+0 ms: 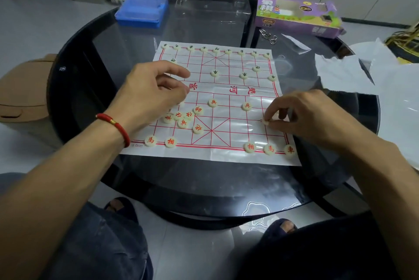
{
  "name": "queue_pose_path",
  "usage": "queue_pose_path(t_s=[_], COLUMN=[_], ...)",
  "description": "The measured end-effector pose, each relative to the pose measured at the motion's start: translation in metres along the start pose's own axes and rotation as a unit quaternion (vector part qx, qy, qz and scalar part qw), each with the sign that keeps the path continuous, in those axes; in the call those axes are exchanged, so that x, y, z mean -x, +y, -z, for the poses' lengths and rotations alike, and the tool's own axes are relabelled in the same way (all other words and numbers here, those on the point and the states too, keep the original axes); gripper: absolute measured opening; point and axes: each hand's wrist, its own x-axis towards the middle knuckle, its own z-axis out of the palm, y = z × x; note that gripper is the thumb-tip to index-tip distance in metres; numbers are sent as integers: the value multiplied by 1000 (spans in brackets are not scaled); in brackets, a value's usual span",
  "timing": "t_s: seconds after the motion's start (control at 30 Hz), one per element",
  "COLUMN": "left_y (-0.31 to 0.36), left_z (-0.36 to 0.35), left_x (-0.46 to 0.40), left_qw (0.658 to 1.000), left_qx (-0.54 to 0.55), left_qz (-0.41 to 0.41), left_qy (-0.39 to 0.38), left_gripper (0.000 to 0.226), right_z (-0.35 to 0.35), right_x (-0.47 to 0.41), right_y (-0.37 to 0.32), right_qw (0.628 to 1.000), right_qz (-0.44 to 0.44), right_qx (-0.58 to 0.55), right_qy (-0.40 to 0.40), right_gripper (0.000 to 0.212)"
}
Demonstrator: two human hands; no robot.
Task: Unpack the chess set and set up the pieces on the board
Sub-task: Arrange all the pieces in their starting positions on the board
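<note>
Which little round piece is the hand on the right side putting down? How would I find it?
Find the white paper board with red lines on the dark glass table. Near its right edge, the right hand pinches one pale round piece against the board. Unlike the red-marked pieces along the near edge, fingertips nearly hide it.

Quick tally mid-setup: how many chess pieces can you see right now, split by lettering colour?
Dark-lettered pieces: 14
Red-lettered pieces: 13
Piece pinched in the right hand, lettering unseen: 1
Total: 28 in view; the left hand may hide more on the board.
</note>
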Motion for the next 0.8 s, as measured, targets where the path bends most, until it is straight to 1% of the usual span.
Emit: queue_pose_path(t_s=[0.1, 0.37, 0.53, 0.67, 0.8], left_y=[0, 0, 1, 1, -3], left_z=[1, 4, 4, 4, 6], left_x=[1, 2, 3, 3, 2], left_qw=[1000, 1000, 1000, 1000, 999], left_qx=[-2, -11, -10, -8, -24], left_qz=[0, 4, 4, 0, -11], left_qy=[3, 9, 10, 13, 18], left_gripper=[29, 30, 30, 29, 28], right_z=[-2, -1, -4, -4, 0], right_x=[-1, 1, -1, -2, 0], right_y=[-1, 0, -1, -3, -7], right_qw=[1000, 1000, 1000, 1000, 1000], right_qz=[0, -2, 0, -3, 1], right_qx=[0, 0, -3, -5, -3], right_qy=[-8, 5, -4, -12, 10], right_gripper=[19, 26, 23, 25, 26])
